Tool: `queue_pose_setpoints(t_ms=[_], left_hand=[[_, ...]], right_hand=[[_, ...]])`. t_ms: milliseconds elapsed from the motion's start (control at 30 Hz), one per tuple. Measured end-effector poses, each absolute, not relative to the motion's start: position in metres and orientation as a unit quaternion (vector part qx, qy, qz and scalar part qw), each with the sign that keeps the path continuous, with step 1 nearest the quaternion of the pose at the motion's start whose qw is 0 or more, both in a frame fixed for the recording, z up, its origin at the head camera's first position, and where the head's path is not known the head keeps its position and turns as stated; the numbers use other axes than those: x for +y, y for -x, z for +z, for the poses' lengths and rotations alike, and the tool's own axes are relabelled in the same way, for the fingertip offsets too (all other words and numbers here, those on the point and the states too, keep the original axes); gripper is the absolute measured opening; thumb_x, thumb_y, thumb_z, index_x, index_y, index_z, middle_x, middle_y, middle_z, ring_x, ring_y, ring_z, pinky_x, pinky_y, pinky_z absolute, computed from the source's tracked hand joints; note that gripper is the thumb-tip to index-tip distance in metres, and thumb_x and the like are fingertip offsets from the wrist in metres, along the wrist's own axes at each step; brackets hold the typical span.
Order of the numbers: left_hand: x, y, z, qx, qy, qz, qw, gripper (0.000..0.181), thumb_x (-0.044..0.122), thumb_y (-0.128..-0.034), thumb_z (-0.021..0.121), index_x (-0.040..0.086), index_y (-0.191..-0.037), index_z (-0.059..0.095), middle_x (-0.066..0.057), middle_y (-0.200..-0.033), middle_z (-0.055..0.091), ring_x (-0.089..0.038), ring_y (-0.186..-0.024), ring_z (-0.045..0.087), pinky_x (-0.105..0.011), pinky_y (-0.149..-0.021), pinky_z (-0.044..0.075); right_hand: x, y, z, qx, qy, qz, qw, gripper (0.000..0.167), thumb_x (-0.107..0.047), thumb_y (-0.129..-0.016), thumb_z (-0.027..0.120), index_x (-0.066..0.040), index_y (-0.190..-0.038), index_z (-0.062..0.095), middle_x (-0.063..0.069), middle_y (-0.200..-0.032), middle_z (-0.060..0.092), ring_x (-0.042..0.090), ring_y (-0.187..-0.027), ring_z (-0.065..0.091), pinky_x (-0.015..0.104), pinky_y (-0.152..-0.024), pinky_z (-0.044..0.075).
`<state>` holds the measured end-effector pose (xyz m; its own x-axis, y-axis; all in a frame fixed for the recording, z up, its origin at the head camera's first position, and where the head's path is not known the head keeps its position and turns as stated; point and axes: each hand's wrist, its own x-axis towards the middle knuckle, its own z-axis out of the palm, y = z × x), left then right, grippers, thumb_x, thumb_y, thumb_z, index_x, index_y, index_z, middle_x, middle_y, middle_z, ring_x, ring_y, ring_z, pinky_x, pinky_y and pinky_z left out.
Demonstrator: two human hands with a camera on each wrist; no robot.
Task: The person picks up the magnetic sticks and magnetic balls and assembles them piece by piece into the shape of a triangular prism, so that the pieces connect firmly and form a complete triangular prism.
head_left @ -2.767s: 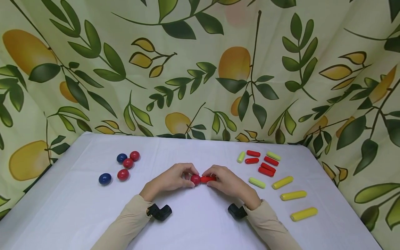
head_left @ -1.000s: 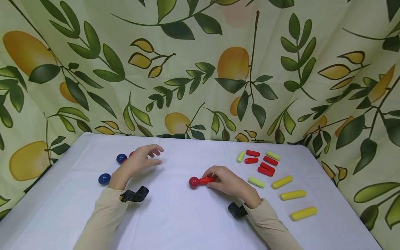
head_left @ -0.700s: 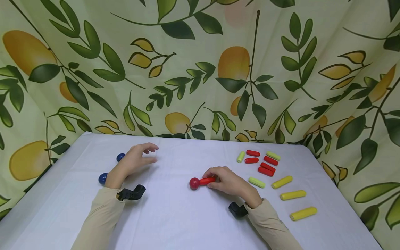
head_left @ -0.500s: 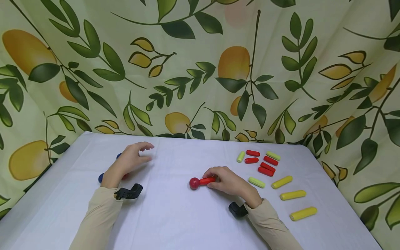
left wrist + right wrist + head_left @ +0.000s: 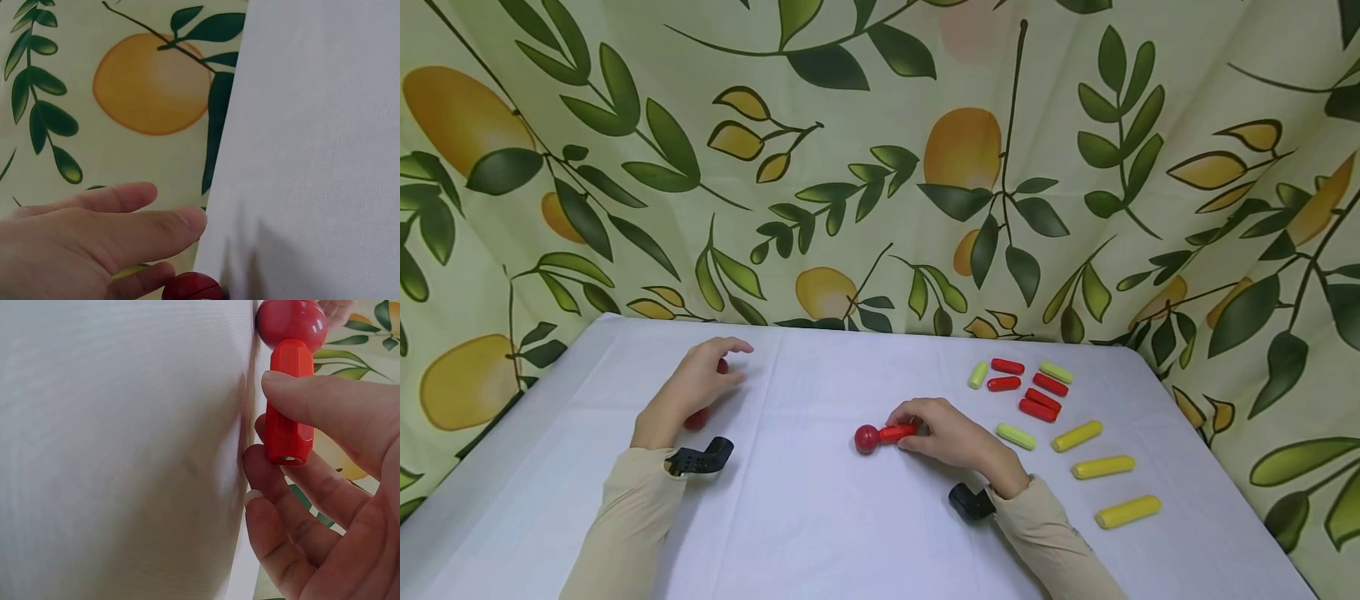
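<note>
The right hand point(image 5: 946, 435) pinched a red rod point(image 5: 894, 434) mid-tabletop point(image 5: 805, 517), long axis running roughly left to right, a red ball point(image 5: 867, 439) at its left end. The left hand point(image 5: 688, 385), fingers loosely parted, was beside partly hidden red balls point(image 5: 696, 420).

wrist views dim, soft shadows, red ball point(image 5: 289, 325) glinting
</note>
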<state>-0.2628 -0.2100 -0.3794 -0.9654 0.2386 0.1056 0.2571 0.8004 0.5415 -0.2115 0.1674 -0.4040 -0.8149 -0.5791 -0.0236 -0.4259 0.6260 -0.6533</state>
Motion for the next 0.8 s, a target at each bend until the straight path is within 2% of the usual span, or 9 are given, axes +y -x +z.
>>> queue_pose_setpoints(t_ms=[233, 533, 633, 800], left_hand=[[-0.2097, 0.2626, -0.3807, -0.95, 0.121, -0.286, 0.006, 0.04, -0.002, -0.0891, 0.064, 0.003, -0.129, 0.06, -0.028, -0.131, 0.056, -0.039, -0.111, 0.053, -0.058, -0.101, 0.043], [-0.2087, 0.2628, -0.3805, -0.952, 0.106, -0.288, 0.004, 0.04, -0.005, -0.0899, 0.06, 0.004, -0.129, 0.06, -0.03, -0.138, 0.051, -0.045, -0.123, 0.05, -0.063, -0.105, 0.04], [-0.2081, 0.2627, -0.3804, -0.953, 0.098, -0.286, -0.001, 0.04, -0.005, -0.0905, 0.059, 0.005, -0.129, 0.06, -0.03, -0.139, 0.049, -0.046, -0.122, 0.05, -0.063, -0.104, 0.041], [-0.2089, 0.2626, -0.3809, -0.949, 0.104, -0.295, 0.023, 0.038, -0.007, -0.0904, 0.059, 0.003, -0.127, 0.061, -0.029, -0.136, 0.052, -0.046, -0.119, 0.053, -0.061, -0.102, 0.043]], right_hand=[[0.1672, 0.2117, -0.4037, 0.893, 0.276, -0.334, 0.119, 0.025, -0.013, -0.089, 0.073, -0.014, -0.114, 0.068, -0.001, -0.103, 0.067, 0.013, -0.089, 0.056, 0.021, -0.078, 0.05], [0.1696, 0.2113, -0.403, 0.874, 0.293, -0.365, 0.132, 0.021, -0.011, -0.092, 0.069, -0.013, -0.113, 0.068, 0.001, -0.104, 0.067, 0.012, -0.088, 0.056, 0.021, -0.078, 0.049], [0.1693, 0.2107, -0.4032, 0.875, 0.297, -0.36, 0.13, 0.022, -0.007, -0.093, 0.067, -0.012, -0.114, 0.067, 0.002, -0.106, 0.066, 0.014, -0.092, 0.056, 0.023, -0.081, 0.05], [0.1663, 0.2085, -0.4015, 0.897, 0.286, -0.324, 0.091, 0.024, -0.009, -0.093, 0.067, -0.015, -0.117, 0.067, 0.003, -0.117, 0.062, 0.018, -0.108, 0.055, 0.035, -0.093, 0.051]])
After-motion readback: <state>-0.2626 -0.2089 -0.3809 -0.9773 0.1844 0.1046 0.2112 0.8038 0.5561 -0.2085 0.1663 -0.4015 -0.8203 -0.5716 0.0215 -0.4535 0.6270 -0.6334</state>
